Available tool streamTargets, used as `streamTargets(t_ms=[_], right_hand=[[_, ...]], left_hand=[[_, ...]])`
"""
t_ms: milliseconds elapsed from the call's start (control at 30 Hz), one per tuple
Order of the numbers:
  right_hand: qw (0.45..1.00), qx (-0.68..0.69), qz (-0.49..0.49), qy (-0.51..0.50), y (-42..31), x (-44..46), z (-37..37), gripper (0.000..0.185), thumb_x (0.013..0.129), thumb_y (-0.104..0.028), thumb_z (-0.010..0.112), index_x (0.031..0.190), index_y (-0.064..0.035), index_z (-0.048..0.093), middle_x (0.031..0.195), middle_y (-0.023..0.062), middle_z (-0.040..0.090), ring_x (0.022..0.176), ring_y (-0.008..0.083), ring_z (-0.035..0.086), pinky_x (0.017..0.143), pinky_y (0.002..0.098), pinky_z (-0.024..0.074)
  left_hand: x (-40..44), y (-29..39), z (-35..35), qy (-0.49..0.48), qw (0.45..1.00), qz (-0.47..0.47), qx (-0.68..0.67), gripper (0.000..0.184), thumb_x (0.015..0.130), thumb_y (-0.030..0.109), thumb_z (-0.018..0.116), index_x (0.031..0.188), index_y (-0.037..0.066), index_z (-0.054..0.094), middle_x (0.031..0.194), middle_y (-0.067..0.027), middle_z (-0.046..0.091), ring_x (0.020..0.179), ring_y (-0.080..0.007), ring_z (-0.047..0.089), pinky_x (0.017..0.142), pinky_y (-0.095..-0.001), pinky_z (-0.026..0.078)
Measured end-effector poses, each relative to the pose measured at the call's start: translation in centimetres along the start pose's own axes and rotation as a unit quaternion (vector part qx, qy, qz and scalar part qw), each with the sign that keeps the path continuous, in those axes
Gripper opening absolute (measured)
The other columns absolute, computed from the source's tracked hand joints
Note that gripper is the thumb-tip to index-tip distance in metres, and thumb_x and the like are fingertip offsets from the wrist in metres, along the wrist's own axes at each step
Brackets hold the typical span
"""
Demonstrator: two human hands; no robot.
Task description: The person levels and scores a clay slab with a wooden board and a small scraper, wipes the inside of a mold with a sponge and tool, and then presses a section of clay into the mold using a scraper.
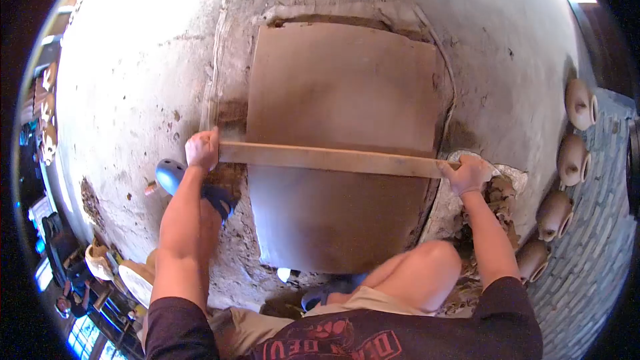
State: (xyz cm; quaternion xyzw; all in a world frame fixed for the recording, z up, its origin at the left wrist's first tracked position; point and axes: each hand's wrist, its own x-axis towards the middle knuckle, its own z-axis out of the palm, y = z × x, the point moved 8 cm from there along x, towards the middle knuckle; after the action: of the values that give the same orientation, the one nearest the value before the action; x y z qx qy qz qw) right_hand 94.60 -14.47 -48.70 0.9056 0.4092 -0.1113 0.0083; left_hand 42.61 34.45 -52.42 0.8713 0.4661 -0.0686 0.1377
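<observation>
A long flat wooden bar (327,159) lies across the middle of a large smooth brown clay slab (343,87). Its left end is in my left hand (203,149), with the fingers wrapped round it. At the other end, just beyond the slab's right edge, my right hand (467,175) grips the bar with the thumb on the near side. The slab rests on the floor, and its surface looks darker and smoother below the bar. Thin strips (217,60) run along the floor left of the slab, and another lies to its right.
Several clay pots (581,104) stand in a row at the right. Clay scraps (501,203) lie by my right forearm. A blue rounded object (171,176) is near my left forearm. More pots (49,108) line the far left, and a person (65,305) is at the lower left.
</observation>
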Motion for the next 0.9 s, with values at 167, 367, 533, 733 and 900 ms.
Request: streamTargets(t_ms=[167, 367, 533, 733, 900], right_hand=[[1.0, -0.023, 0.012, -0.006, 0.5, 0.1, 0.5, 0.083, 0.065, -0.086, 0.065, 0.063, -0.0034, 0.066, 0.067, 0.0215, 0.064, 0.068, 0.042, 0.061, 0.069, 0.0534, 0.0445], [0.999, 0.034, 0.001, 0.011, -0.2, 0.1, -0.1, 0.08, 0.068, -0.08, 0.07, 0.059, -0.0014, 0.058, 0.063, 0.0219, 0.057, 0.067, 0.0403, 0.058, 0.068, 0.0518, 0.0431], [1.0, -0.014, -0.008, 0.012, 0.5, 0.2, 0.7, 0.078, 0.066, -0.086, 0.066, 0.064, -0.0074, 0.067, 0.072, 0.0186, 0.067, 0.075, 0.0391, 0.064, 0.074, 0.0512, 0.0443], [0.998, -0.04, 0.033, -0.035, 0.7, 0.3, 0.9, 0.082, 0.068, -0.09, 0.059, 0.065, -0.0089, 0.068, 0.074, 0.0168, 0.069, 0.076, 0.0392, 0.067, 0.078, 0.0508, 0.0467], [0.997, -0.06, 0.025, 0.031, 0.2, 0.3, -0.1, 0.086, 0.073, -0.09, 0.058, 0.06, -0.0047, 0.062, 0.067, 0.0211, 0.064, 0.068, 0.0424, 0.064, 0.065, 0.0529, 0.0469]], left_hand=[[0.4, -0.9, 1.4, -0.065, 0.996, -0.042, 0.054, 0.058, 0.106, 0.046, 0.038, 0.081, 0.005, 0.072, 0.091, -0.0258, 0.071, 0.087, -0.0469, 0.068, 0.08, -0.0557, 0.053], [0.6, -1.6, 1.8, -0.084, 0.992, -0.051, 0.077, 0.06, 0.105, 0.048, 0.036, 0.087, 0.007, 0.075, 0.093, -0.0262, 0.071, 0.088, -0.0473, 0.069, 0.083, -0.0558, 0.054], [1.5, -3.5, 3.2, -0.051, 0.995, -0.013, 0.079, 0.059, 0.104, 0.051, 0.039, 0.085, 0.009, 0.075, 0.088, -0.0259, 0.07, 0.083, -0.0483, 0.068, 0.078, -0.057, 0.054], [1.3, -2.5, 2.0, -0.05, 0.998, -0.011, 0.029, 0.056, 0.103, 0.053, 0.042, 0.086, 0.013, 0.078, 0.084, -0.0261, 0.07, 0.081, -0.0482, 0.068, 0.076, -0.057, 0.054], [1.7, -3.1, 2.4, 0.004, 0.998, 0.024, 0.052, 0.06, 0.103, 0.056, 0.042, 0.089, 0.01, 0.078, 0.085, -0.0257, 0.07, 0.081, -0.0479, 0.069, 0.076, -0.0573, 0.054]])
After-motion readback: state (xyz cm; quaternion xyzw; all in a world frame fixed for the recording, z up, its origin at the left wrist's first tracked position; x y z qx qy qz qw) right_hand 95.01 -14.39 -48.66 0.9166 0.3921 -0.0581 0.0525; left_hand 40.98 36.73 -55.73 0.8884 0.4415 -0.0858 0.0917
